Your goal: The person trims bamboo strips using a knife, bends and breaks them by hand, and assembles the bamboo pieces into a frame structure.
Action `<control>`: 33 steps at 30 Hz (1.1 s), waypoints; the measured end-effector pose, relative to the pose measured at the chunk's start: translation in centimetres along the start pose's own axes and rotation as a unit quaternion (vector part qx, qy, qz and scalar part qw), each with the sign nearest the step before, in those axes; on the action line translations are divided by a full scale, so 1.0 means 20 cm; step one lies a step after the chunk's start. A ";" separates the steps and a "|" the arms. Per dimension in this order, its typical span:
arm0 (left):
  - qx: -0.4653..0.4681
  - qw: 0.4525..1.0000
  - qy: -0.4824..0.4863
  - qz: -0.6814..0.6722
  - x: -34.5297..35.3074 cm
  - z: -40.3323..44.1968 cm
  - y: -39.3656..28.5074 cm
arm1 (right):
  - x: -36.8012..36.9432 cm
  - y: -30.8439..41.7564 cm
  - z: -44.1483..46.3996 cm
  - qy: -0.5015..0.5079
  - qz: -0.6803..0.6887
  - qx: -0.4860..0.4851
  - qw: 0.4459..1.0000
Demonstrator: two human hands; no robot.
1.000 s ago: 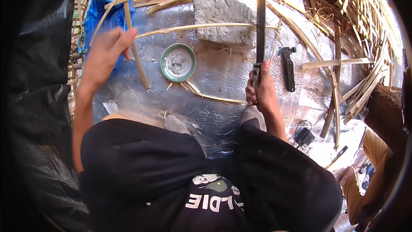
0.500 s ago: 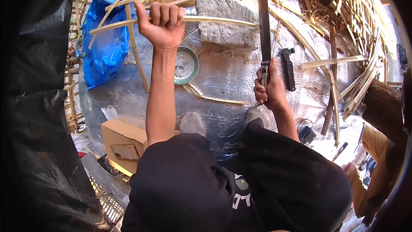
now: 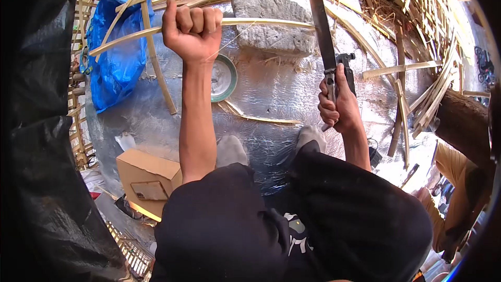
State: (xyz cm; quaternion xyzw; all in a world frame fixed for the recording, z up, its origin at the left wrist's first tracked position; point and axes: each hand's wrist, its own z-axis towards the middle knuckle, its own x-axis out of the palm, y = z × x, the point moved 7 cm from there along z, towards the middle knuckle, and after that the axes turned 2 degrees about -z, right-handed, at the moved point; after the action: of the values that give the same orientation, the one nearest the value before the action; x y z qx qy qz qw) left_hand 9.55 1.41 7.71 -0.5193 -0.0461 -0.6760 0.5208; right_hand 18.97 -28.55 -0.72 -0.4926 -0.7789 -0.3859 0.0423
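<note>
My left hand (image 3: 192, 30) is wrapped round a long, thin bamboo strip (image 3: 271, 21), which runs sideways across the view. The strip's right end reaches the blade of a machete (image 3: 321, 21). Whether blade and strip touch, I cannot tell. My right hand (image 3: 340, 99) grips the machete's handle, and its long dark blade points up and away, leaning a little left. Behind the strip lies a rough grey stone block (image 3: 271, 39). A dark tool-like object (image 3: 346, 68) lies beside my right hand, partly hidden by it.
A blue plastic bag (image 3: 117, 57) lies at the left, a round green-rimmed dish (image 3: 229, 93) below the block. A cardboard box (image 3: 148, 169) with a phone on it stands near my left knee. Bamboo strips (image 3: 438, 26) pile up at the right; another person's leg (image 3: 454, 177) shows lower right.
The machete has tilted left at its tip, while my right hand has shifted slightly right and down. My left hand still holds the strip, a little further left. The whole view has shifted slightly.
</note>
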 end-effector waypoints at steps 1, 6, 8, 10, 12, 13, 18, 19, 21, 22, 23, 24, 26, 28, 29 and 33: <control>0.019 0.999 -0.025 -0.026 0.00 -0.01 -0.03 | 0.00 0.01 -0.03 -0.035 -0.035 -0.006 0.999; 0.073 0.991 -0.005 -0.112 0.00 -0.05 -0.29 | 0.18 0.06 -0.08 -0.004 -0.063 -0.052 0.997; 0.083 0.991 0.003 -0.103 -0.01 -0.08 -0.35 | 0.25 0.00 -0.03 0.025 -0.049 -0.002 0.998; 0.086 0.995 -0.040 0.015 -0.04 -0.11 -0.37 | 0.25 -0.05 0.05 0.005 -0.100 0.002 0.995; 0.082 0.995 -0.056 0.020 -0.05 -0.12 -0.37 | 0.26 0.02 0.03 -0.086 -0.253 -0.080 0.960; 0.074 0.994 -0.082 0.022 -0.07 -0.14 -0.37 | 0.26 0.01 0.03 -0.083 -0.256 -0.079 0.960; 0.056 0.994 -0.088 0.039 -0.07 -0.12 -0.39 | 0.26 -0.02 0.00 -0.042 -0.160 -0.030 0.986; 0.057 0.994 -0.090 0.039 -0.08 -0.12 -0.38 | 0.28 -0.01 -0.02 -0.011 -0.095 -0.007 0.995; 0.063 0.990 -0.118 0.035 -0.15 -0.14 -0.38 | 0.27 0.08 -0.07 -0.037 -0.074 -0.069 0.994; 0.061 0.990 -0.120 0.035 -0.16 -0.15 -0.39 | 0.27 0.12 -0.09 -0.041 -0.067 -0.107 0.991; 0.061 0.991 -0.118 0.035 -0.17 -0.16 -0.39 | 0.26 0.15 -0.11 -0.054 -0.069 -0.155 0.984; 0.061 0.991 -0.117 0.035 -0.18 -0.16 -0.38 | 0.27 0.18 -0.14 -0.075 -0.056 -0.166 0.982; 0.058 0.991 -0.120 0.015 -0.19 -0.17 -0.38 | 0.28 0.20 -0.18 -0.098 -0.059 -0.189 0.975; 0.055 0.991 -0.122 -0.004 -0.20 -0.17 -0.38 | 0.29 0.18 -0.17 -0.093 -0.070 -0.205 0.972; 0.056 0.991 -0.121 0.001 -0.19 -0.16 -0.38 | 0.30 0.18 -0.16 -0.085 -0.082 -0.222 0.968; 0.054 0.993 -0.100 -0.033 -0.19 -0.17 -0.38 | 0.33 0.04 -0.06 -0.061 -0.141 -0.117 0.981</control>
State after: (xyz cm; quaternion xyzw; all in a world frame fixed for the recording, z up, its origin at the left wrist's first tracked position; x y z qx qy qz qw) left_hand 1.35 5.21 6.95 -0.5532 -0.1518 -0.6343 0.5183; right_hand 15.79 -24.20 3.46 -0.4024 -0.7907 -0.4460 -0.1181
